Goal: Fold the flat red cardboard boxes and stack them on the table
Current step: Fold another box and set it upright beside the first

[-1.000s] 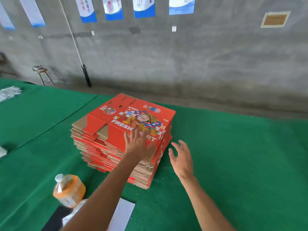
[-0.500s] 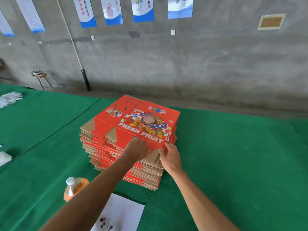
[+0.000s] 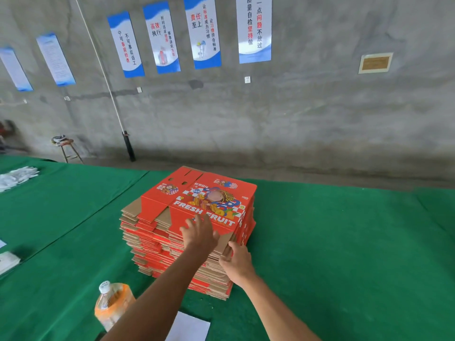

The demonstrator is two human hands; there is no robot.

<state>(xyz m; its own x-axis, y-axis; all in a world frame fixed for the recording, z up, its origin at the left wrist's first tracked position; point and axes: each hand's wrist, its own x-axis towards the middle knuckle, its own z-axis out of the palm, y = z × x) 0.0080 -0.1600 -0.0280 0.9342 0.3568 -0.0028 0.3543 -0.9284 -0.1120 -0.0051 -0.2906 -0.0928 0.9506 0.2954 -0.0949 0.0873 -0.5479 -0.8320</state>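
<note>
Here, on the green counter [image 3: 344, 242], I see my left hand [image 3: 200, 236] laid flat, fingers [image 3: 194, 221] straight and spread, on the top flat red box [image 3: 197, 200] of the stack [image 3: 182, 252]. My right hand [image 3: 237, 263] pinches that box's brown near-corner flap, fingers curled around its edge.

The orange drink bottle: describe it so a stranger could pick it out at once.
Start at the tall stack of flat red cardboard boxes in the middle of the green cloth table. Look nearer the camera and to its left, beside the left forearm: the clear plastic bottle of orange drink with a white cap stands there. A white paper sheet lies flat beside it.
</note>
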